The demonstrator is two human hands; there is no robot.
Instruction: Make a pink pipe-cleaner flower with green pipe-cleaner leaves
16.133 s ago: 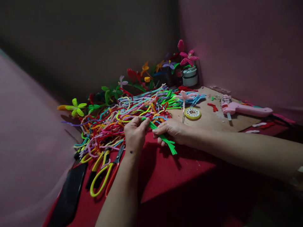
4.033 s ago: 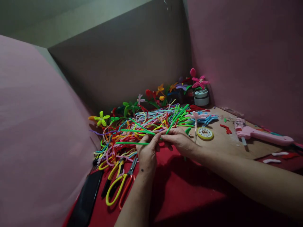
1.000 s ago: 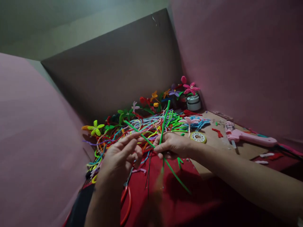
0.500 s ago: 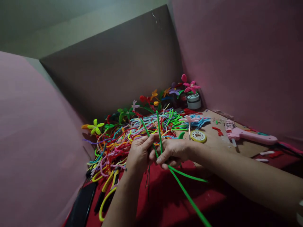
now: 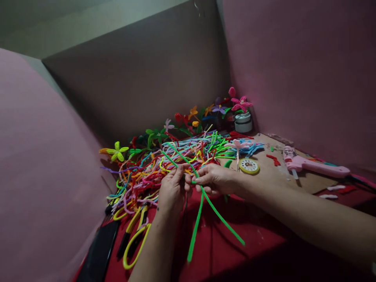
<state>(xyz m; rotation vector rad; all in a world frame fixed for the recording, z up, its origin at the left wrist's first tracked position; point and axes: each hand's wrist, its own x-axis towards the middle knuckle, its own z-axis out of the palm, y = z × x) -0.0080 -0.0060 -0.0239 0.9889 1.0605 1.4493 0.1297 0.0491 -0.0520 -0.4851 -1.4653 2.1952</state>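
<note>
Pinching together, left hand (image 5: 172, 190) and right hand (image 5: 216, 179) were closed on green pipe cleaners (image 5: 205, 203), ends crossed above the red surface (image 5: 252, 243), a multicoloured pipe-cleaner heap (image 5: 164, 164) lain just behind, yellow-handled scissors (image 5: 133, 243) seen left, a pink glue gun (image 5: 314, 166) well right.

We find no legible text, brand, number or sign. The round tape roll (image 5: 248, 166), at two o'clock from the right hand (image 5: 216, 179), bears markings too small to read.
</note>
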